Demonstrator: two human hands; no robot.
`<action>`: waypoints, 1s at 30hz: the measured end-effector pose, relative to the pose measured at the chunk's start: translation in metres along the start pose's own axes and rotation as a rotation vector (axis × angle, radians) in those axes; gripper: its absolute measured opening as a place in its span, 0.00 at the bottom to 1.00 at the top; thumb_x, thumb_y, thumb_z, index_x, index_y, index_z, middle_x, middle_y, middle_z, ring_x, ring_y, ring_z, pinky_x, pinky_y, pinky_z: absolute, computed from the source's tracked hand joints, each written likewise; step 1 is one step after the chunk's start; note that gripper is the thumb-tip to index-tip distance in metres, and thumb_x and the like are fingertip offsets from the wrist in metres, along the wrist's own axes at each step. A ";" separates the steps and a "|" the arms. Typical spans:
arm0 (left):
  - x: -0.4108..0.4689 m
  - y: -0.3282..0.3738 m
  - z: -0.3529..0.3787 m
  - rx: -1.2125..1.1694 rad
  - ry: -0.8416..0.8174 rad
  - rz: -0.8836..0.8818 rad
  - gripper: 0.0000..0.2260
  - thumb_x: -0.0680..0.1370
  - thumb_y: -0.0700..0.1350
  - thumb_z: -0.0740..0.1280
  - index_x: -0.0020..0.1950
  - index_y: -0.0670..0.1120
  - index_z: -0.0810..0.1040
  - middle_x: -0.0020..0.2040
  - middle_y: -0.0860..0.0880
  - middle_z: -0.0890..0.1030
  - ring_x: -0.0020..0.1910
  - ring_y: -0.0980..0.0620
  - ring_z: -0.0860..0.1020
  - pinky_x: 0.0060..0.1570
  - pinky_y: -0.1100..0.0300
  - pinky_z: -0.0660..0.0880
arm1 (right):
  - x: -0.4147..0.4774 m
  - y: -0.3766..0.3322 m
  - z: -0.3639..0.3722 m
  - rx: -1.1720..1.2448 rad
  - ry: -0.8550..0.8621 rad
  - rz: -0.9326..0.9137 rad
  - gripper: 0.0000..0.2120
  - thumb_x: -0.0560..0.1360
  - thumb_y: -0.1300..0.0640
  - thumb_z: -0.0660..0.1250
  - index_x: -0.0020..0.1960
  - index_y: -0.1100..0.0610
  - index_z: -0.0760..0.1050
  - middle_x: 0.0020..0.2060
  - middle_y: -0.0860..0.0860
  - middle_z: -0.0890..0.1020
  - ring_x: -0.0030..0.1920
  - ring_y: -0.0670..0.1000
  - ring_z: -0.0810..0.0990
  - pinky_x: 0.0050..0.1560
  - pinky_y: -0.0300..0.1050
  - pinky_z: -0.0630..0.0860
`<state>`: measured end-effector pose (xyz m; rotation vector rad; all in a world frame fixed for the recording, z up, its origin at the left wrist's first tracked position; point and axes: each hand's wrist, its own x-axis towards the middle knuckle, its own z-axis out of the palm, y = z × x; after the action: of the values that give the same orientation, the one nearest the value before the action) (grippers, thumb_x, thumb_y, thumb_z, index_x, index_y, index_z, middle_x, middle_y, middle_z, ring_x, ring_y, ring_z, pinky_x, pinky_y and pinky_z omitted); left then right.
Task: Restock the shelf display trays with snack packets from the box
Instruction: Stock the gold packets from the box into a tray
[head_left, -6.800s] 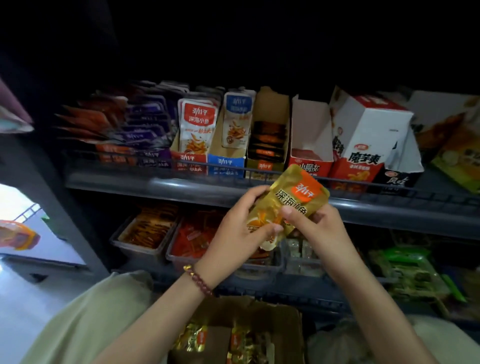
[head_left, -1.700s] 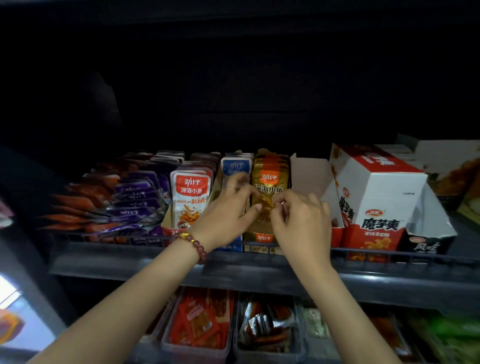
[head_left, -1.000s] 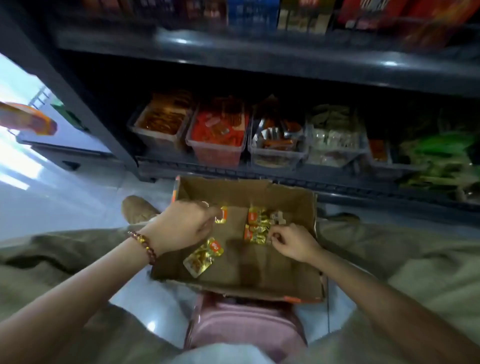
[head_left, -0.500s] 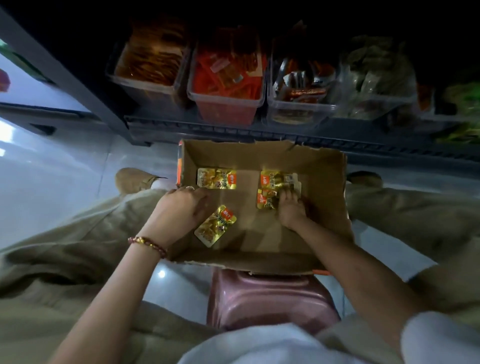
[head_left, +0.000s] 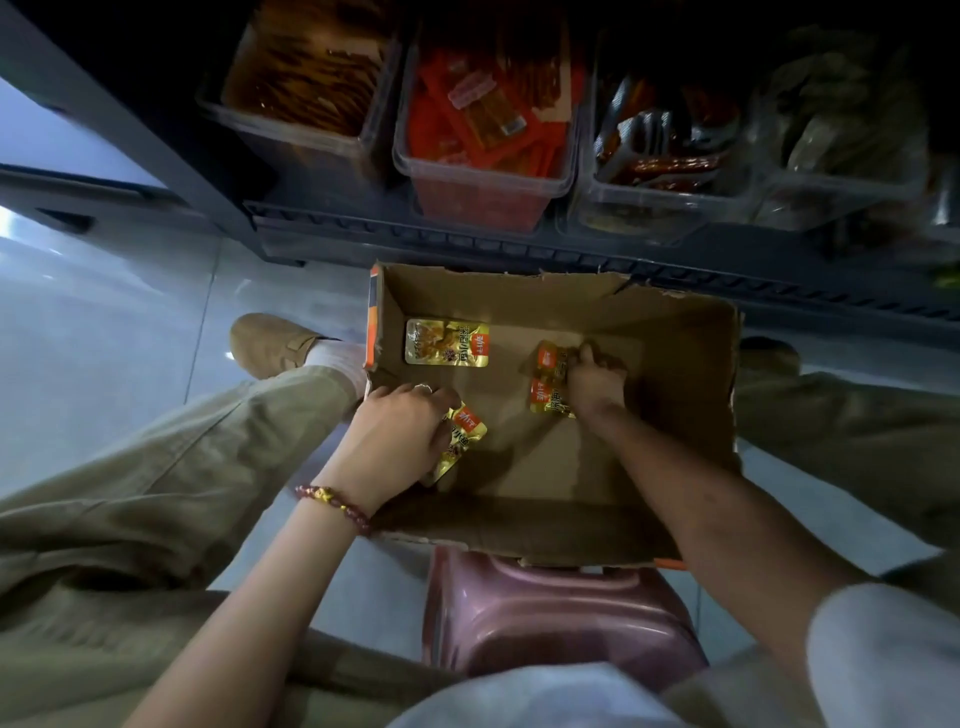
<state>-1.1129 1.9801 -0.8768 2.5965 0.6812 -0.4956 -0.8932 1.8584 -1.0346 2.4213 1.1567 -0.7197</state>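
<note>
The step in hand is the pick-up: both hands are down inside the cardboard box (head_left: 519, 296), which sits on the floor between the person's legs, just ahead of a pink stool (head_left: 545, 613).

At the box's near-left corner, the left hand (head_left: 400, 436) lies over the near packet (head_left: 465, 434), a gold sachet with an orange tab. The fingers are bent down around its edge and look closed on it, though their tips are hidden under the hand. Beyond it, in the far-left corner, a flat packet (head_left: 447, 343) of the same kind lies face up, touched by nothing.

Towards the middle of the box floor, the right hand (head_left: 595, 384) has its fingers curled into a pair of packets (head_left: 545, 400) that overlap each other, pinching them together. The right half of the box shows only bare cardboard.

Judging from this, the box is nearly spent, with perhaps four sachets left. The next move calls for lifting both handfuls clear of the box walls without dropping any. The flat packet then needs collecting, and everything must go up to the matching display tray, which is out of view. Only clear bins (head_left: 483, 182) of other snacks show on the shelf (head_left: 415, 234) above the box.
</note>
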 end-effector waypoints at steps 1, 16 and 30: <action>0.000 0.000 0.001 -0.020 0.005 -0.017 0.14 0.81 0.48 0.58 0.66 0.51 0.70 0.58 0.49 0.78 0.58 0.49 0.75 0.54 0.57 0.69 | -0.002 0.000 -0.002 0.023 0.047 -0.017 0.18 0.79 0.60 0.55 0.69 0.59 0.66 0.67 0.57 0.67 0.62 0.59 0.73 0.59 0.51 0.69; 0.004 0.015 0.026 -0.985 0.181 -0.283 0.17 0.74 0.34 0.69 0.52 0.54 0.71 0.54 0.48 0.80 0.49 0.46 0.81 0.46 0.43 0.79 | -0.060 -0.040 -0.054 1.056 0.093 -0.215 0.11 0.80 0.54 0.61 0.58 0.58 0.75 0.50 0.52 0.80 0.51 0.51 0.79 0.46 0.39 0.73; -0.005 0.007 0.037 -0.935 0.243 -0.290 0.21 0.73 0.33 0.70 0.49 0.60 0.70 0.55 0.49 0.80 0.54 0.51 0.79 0.51 0.47 0.79 | -0.040 0.002 0.006 -0.044 -0.220 -0.126 0.18 0.80 0.63 0.53 0.70 0.63 0.64 0.68 0.61 0.69 0.63 0.60 0.75 0.56 0.50 0.74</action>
<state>-1.1221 1.9556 -0.9039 1.6860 1.0599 0.0802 -0.9147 1.8296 -1.0156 2.1839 1.2286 -0.9618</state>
